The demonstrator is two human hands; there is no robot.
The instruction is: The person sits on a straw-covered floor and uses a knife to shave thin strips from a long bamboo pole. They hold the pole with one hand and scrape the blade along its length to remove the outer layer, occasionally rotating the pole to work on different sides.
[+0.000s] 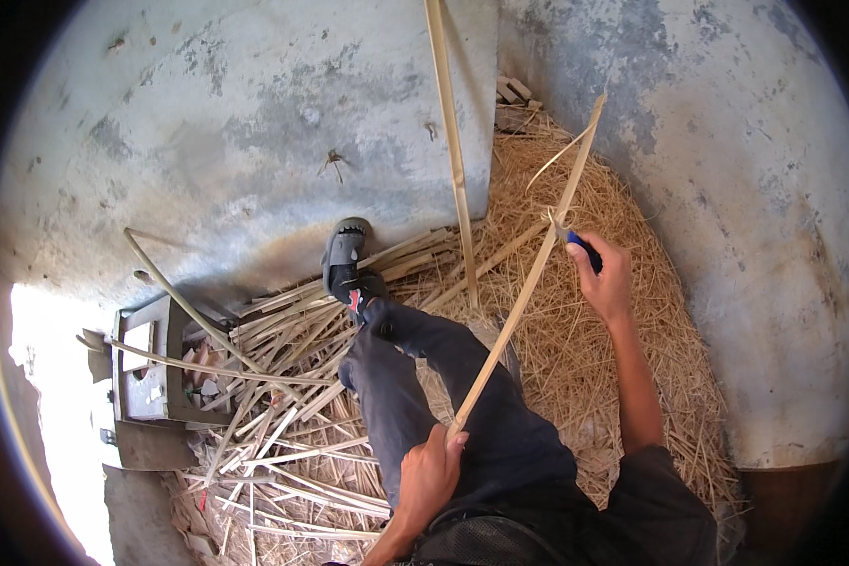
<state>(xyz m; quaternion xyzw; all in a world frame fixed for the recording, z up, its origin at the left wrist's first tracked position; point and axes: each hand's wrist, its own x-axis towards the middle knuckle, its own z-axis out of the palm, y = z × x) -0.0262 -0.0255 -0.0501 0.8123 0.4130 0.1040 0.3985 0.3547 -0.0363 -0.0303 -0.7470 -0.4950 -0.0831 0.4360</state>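
A long pale bamboo strip [521, 304] slants from my lap up to the far right. My left hand [430, 474] is closed round its near end, above my thigh. My right hand [602, 275] grips a knife with a blue handle [585, 251], and its blade [560, 226] rests against the upper part of the strip. Small curled shavings gather at the blade. Near the strip's far end a thin sliver [557, 160] peels away from its side.
Shavings [623, 377] heap up on the right. Split strips [302, 349] lie piled on the left, beside a grey box-like case [151, 377]. A tall strip [453, 141] leans against the grey wall [255, 123]. My shoe [346, 247] is near the wall's foot.
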